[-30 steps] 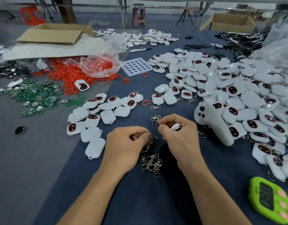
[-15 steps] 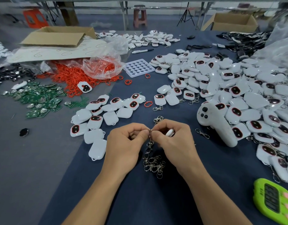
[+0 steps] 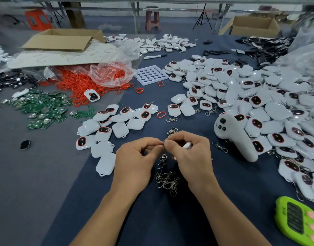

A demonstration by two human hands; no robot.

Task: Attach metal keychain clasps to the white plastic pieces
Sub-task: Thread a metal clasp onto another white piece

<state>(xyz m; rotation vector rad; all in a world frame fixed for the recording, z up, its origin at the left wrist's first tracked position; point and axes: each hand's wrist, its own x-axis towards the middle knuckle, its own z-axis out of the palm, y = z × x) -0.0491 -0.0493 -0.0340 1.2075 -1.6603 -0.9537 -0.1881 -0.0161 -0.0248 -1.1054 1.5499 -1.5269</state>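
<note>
My left hand [image 3: 135, 162] and my right hand [image 3: 190, 155] meet fingertip to fingertip over the dark blue cloth. Together they pinch the ring of a metal clasp [image 3: 163, 158], which dangles below the fingers. My right hand also curls round a white plastic piece [image 3: 187, 145], mostly hidden in the palm. A small heap of loose clasps [image 3: 167, 181] lies on the cloth between my wrists. Another clasp [image 3: 172, 130] peeks out just beyond my right fingers. A group of white pieces without clasps [image 3: 106, 135] sits to the left.
A big pile of white pieces [image 3: 259, 107] fills the right side, with a white controller [image 3: 232, 137] leaning on it. A green timer [image 3: 299, 221] lies at lower right. Orange rings [image 3: 78, 86], green circuit boards [image 3: 39, 110], a white tray [image 3: 151, 75] and a cardboard box [image 3: 64, 39] are at the left and back.
My hands have come together: a second ago they were slightly apart, now both pinch the same clasp ring. The view has shifted slightly downward.
</note>
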